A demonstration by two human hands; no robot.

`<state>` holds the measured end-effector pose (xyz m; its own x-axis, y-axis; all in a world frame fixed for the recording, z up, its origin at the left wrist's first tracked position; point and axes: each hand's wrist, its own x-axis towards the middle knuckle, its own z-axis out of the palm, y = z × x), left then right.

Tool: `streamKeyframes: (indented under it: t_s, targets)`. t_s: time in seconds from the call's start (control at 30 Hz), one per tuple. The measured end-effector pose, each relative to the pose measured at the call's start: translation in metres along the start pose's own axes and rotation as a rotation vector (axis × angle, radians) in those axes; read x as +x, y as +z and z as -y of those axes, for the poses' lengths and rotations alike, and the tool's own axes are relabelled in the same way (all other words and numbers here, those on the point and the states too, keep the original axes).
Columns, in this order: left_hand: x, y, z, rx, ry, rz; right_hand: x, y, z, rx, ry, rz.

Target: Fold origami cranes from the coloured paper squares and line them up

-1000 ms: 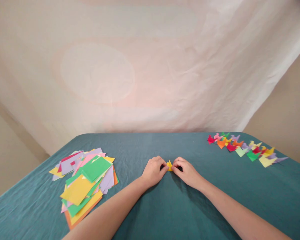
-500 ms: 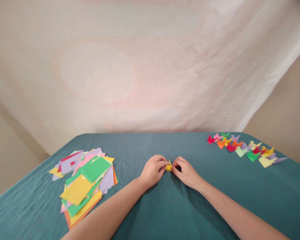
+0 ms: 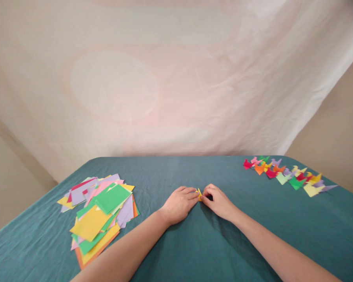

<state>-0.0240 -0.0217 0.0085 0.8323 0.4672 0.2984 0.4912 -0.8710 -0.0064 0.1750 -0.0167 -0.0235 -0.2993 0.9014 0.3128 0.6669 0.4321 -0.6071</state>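
Two bare hands meet on my feed at one small yellow folded paper [image 3: 200, 196], which sits between their fingertips on the counter [image 3: 200, 250]. My right hand [image 3: 219, 201] pinches its right side between thumb and forefinger; my left hand [image 3: 178, 204] lies flatter, fingers stretched over the other side, and I cannot tell whether its thumb grips too. I take this for a creasing or shaping step; next, I judge, calls for a steady right pinch while the left fingers press the folds. Half a second ago the left forefinger arched over the paper; now that hand is flatter and hides more yellow, the right nearly unchanged. The loose sheets [image 3: 92, 224] left of the left hand and folded birds [image 3: 297, 183] beyond the right lie as they were.
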Motion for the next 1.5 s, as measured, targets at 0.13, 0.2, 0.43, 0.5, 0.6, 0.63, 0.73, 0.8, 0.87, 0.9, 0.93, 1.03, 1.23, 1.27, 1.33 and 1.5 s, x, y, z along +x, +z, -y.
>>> streamKeyframes:
  t_s: [0.13, 0.2, 0.43, 0.5, 0.6, 0.63, 0.73, 0.8, 0.87, 0.9, 0.93, 1.03, 1.23, 1.27, 1.33, 1.5]
  targets:
    - [0.0004, 0.0014, -0.0008, -0.004, 0.011, 0.010, 0.0002, 0.0001, -0.0002, -0.009, 0.000, -0.001]
    - [0.0004, 0.0022, -0.0009, -0.007, 0.011, 0.005, 0.0003, 0.0000, -0.0003, -0.015, 0.002, -0.002]
    - [0.0013, 0.0013, -0.0014, -0.010, 0.008, 0.027, 0.0000, 0.0010, -0.0015, -0.028, 0.006, -0.004]
    - [0.0015, 0.0009, -0.0016, -0.010, 0.007, 0.038, -0.0001, 0.0015, -0.0020, -0.031, 0.007, -0.006]
    - [0.0015, 0.0010, -0.0016, -0.011, 0.008, 0.044, 0.0000, 0.0014, -0.0019, -0.033, 0.006, -0.007]
    - [0.0015, 0.0012, -0.0015, -0.012, 0.009, 0.043, 0.0000, 0.0011, -0.0017, -0.033, 0.005, -0.007]
    - [0.0013, 0.0024, -0.0011, -0.017, 0.011, 0.032, -0.0003, 0.0005, -0.0007, -0.036, 0.004, -0.010]
    - [0.0013, 0.0031, -0.0010, -0.017, 0.010, 0.026, -0.0007, 0.0005, -0.0003, -0.039, 0.005, -0.013]
    - [0.0015, 0.0035, -0.0010, -0.014, 0.009, 0.023, -0.0010, 0.0010, -0.0003, -0.043, 0.007, -0.016]
    - [0.0016, 0.0035, -0.0011, -0.012, 0.008, 0.020, -0.0011, 0.0014, -0.0005, -0.045, 0.007, -0.018]
    - [0.0017, 0.0034, -0.0011, -0.012, 0.007, 0.017, -0.0011, 0.0018, -0.0008, -0.047, 0.008, -0.020]
    - [0.0020, 0.0025, -0.0014, -0.019, 0.003, 0.005, -0.0009, 0.0027, -0.0015, -0.053, 0.009, -0.024]
    - [0.0030, 0.0011, -0.0025, -0.034, -0.006, 0.010, -0.0011, 0.0026, -0.0002, -0.063, 0.013, -0.026]
    - [0.0034, 0.0009, -0.0029, -0.034, -0.008, 0.013, -0.0012, 0.0027, 0.0000, -0.065, 0.014, -0.026]
    - [0.0041, 0.0005, -0.0036, -0.033, -0.011, 0.018, -0.0015, 0.0031, 0.0000, -0.069, 0.015, -0.026]
    - [0.0056, -0.0018, -0.0053, -0.024, -0.013, 0.018, -0.0023, 0.0052, -0.0008, -0.079, 0.021, -0.033]
